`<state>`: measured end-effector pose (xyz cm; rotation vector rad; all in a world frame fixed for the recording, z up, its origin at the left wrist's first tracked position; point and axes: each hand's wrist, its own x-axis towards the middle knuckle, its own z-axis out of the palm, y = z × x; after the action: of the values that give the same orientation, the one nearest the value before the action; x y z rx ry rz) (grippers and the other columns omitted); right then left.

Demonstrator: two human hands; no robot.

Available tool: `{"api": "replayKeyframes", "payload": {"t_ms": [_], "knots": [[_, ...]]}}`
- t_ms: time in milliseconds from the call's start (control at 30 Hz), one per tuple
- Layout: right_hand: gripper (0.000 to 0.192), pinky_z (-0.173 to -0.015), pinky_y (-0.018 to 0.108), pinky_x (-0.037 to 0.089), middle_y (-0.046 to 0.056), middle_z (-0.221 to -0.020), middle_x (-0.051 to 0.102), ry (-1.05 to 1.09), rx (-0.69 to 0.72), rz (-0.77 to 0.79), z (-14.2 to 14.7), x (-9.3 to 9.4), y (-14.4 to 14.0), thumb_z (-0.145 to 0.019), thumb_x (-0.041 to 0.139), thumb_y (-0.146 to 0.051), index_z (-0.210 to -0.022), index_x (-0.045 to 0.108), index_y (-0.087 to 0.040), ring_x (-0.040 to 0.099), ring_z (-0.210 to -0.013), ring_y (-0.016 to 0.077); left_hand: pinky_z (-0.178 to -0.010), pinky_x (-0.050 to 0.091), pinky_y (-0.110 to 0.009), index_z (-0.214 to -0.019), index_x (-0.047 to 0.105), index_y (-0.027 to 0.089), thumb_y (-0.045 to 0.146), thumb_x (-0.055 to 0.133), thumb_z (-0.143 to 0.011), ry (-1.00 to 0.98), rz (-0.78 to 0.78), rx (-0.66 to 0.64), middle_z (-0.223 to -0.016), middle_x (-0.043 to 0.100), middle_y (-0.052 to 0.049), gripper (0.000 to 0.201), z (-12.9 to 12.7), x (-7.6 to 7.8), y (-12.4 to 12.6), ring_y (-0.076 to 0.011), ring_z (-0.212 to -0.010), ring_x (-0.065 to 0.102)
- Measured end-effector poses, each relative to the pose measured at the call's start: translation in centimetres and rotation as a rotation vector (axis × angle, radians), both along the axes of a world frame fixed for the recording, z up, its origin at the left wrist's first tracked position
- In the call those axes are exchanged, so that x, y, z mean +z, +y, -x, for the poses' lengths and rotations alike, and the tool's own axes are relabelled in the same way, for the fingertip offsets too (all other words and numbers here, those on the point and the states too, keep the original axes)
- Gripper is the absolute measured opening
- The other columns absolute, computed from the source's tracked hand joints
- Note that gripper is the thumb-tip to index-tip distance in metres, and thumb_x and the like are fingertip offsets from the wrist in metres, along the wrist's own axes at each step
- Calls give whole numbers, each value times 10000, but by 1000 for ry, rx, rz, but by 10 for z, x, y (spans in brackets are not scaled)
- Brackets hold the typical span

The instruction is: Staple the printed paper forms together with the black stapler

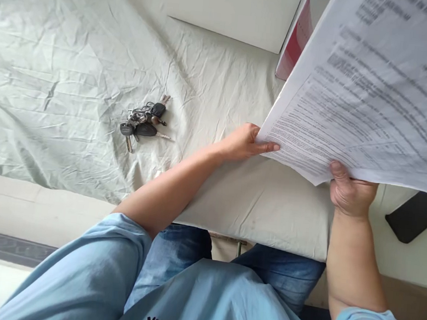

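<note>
Large printed paper sheets (382,110) are held up at the right, tilted and covered in rows of small text too blurred to read. My left hand (248,142) grips their lower left corner, thumb on the printed face and fingers behind. Along the bottom edge my right hand (353,189) is closed on the same sheets, thumb in front and the other fingers mostly hidden behind. How many sheets there are I cannot tell.
A bunch of keys (144,124) lies on the wrinkled pale cloth (75,68) at the left. A white box (234,12) stands at the back, beside a red and white item (297,38) partly behind the paper. A black phone-like object (415,216) rests at the right.
</note>
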<state>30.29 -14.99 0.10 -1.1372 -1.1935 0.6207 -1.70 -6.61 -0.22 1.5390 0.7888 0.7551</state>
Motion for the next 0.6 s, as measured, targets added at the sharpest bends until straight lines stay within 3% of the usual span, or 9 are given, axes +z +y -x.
{"api": "replayKeyframes", "payload": {"t_ms": [167, 300, 433, 500, 600], "knots": [[568, -1351, 708, 587, 137, -1449, 858, 91, -49, 58, 13, 5, -11, -696, 1132, -546, -1112, 915, -226, 750, -1545, 446, -1035, 694, -415, -1061, 852, 174, 836, 903, -916, -40, 93, -75, -1103, 888, -101, 680, 0, 11, -3, -306, -1159, 845], [495, -1345, 679, 601, 129, -1298, 891, 259, -145, 59, 12, 10, -5, -733, 1084, -592, -976, 883, -210, 791, -1484, 416, -712, 588, -315, -916, 784, 159, 811, 906, -921, 69, 129, -209, -866, 771, -69, 664, 2, 17, -6, -208, -833, 739], [394, -1304, 593, 650, 96, -1146, 897, 369, -326, 107, 6, 8, 2, -687, 1073, -392, -945, 859, -187, 857, -1308, 339, -564, 356, -277, -756, 648, 183, 839, 860, -953, 142, 121, -337, -689, 552, 8, 717, -1, 20, -10, -112, -630, 504], [383, -1242, 584, 693, 93, -1075, 900, 384, -323, 188, 5, 8, 1, -679, 1063, -349, -953, 861, -174, 880, -1189, 323, -551, 317, -272, -737, 580, 207, 888, 819, -966, 97, 138, -292, -636, 510, 27, 757, -1, 23, -10, -97, -586, 465], [401, -1192, 581, 723, 104, -1048, 920, 349, -183, 305, 6, 9, -7, -688, 1085, -395, -950, 869, -182, 895, -1168, 347, -544, 324, -268, -754, 543, 226, 924, 803, -958, -25, 167, -118, -619, 494, 46, 773, 1, 24, -6, -81, -548, 457]]}}
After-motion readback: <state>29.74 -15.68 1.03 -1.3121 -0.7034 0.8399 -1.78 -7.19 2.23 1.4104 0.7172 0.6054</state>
